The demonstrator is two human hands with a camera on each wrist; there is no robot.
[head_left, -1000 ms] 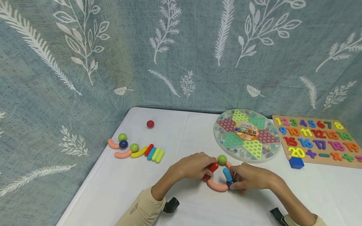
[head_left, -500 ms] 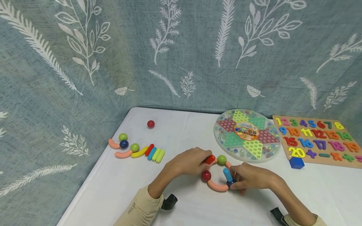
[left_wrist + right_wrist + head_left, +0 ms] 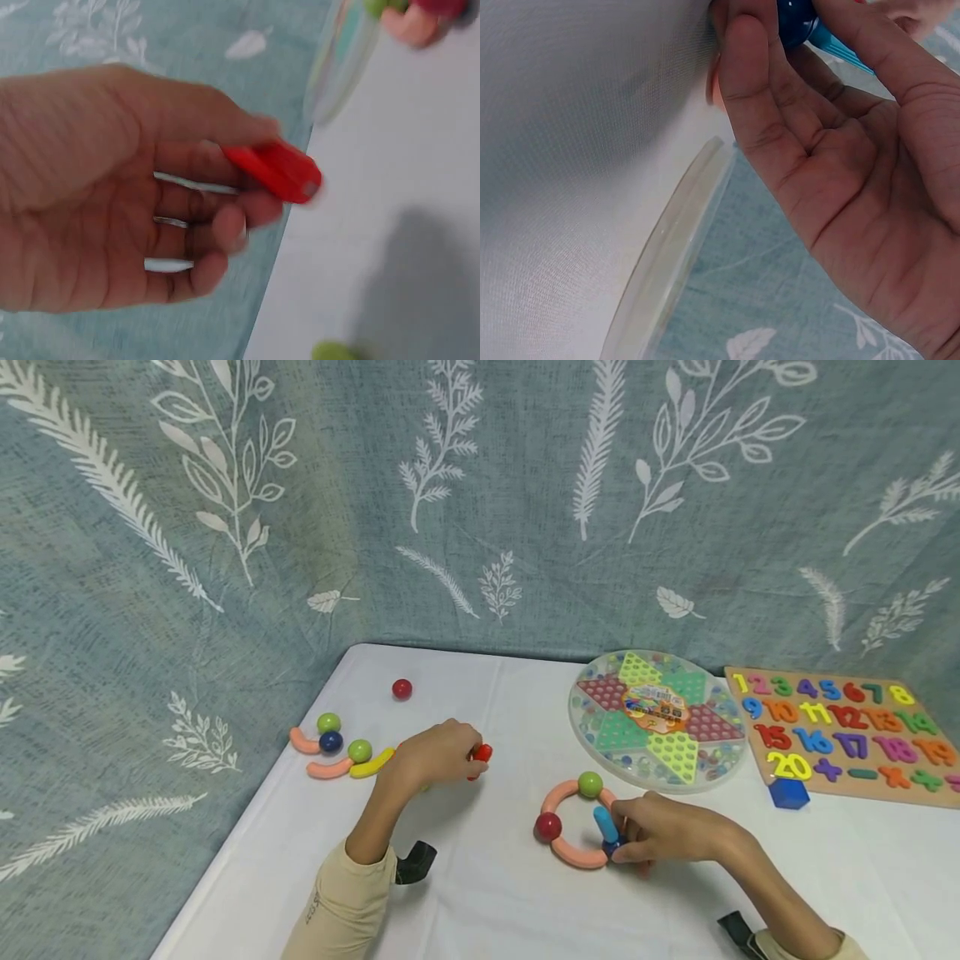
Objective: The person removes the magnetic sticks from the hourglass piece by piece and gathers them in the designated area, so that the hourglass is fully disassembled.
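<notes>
My left hand (image 3: 442, 753) is raised over the left part of the table, pinching a short red rod (image 3: 281, 174) between thumb and fingers. At the ring of toy pieces, my right hand (image 3: 671, 833) grips a dark blue ball (image 3: 796, 21). A light blue rod (image 3: 605, 824) stands tilted up from that ball. Curved peach rods (image 3: 579, 856), a green ball (image 3: 590, 784) and a red ball (image 3: 548, 827) form the rest of the ring. Part of the ring's right side is hidden behind my right fingers.
Loose balls and rods, among them a yellow curved rod (image 3: 371, 765), lie at the left, some behind my left hand. A single red ball (image 3: 402, 689) sits farther back. Behind the ring are a round marble board (image 3: 660, 727), a number board (image 3: 832, 785) and a blue cube (image 3: 789, 793).
My left hand has lifted the red rod off the red ball and carried it leftward, away from the ring. My right hand has stayed at the dark blue ball.
</notes>
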